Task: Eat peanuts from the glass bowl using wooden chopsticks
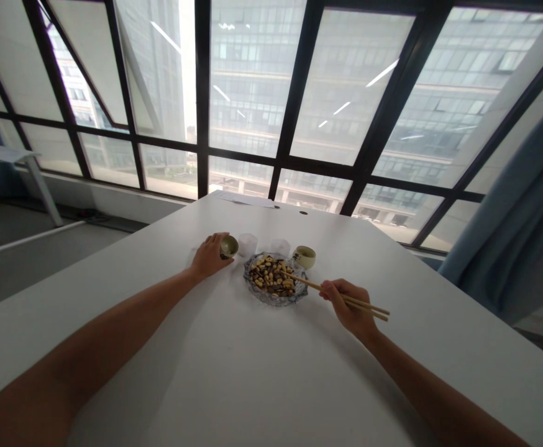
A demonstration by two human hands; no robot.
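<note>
My left hand [209, 256] is wrapped round a small greenish cup [229, 247], tilted so that its mouth faces me. My right hand [350, 307] grips a pair of wooden chopsticks [367, 306]. Their tips reach over a clear glass bowl [276, 300] with a scalloped rim. Inside the bowl lies a mix of nuts and dark seeds [271, 276]. The chopstick tips touch or hover just above this mix; whether they pinch a piece is too small to tell. A second greenish cup [304, 256] with dark markings stands upright behind the bowl on the right.
Two whitish translucent cups [247, 244] stand behind the bowl, between the greenish ones. Everything rests on a white table [234, 372]. Paper [246, 199] lies at its far edge, before large windows [253, 81]. A blue curtain [518, 223] hangs at the right.
</note>
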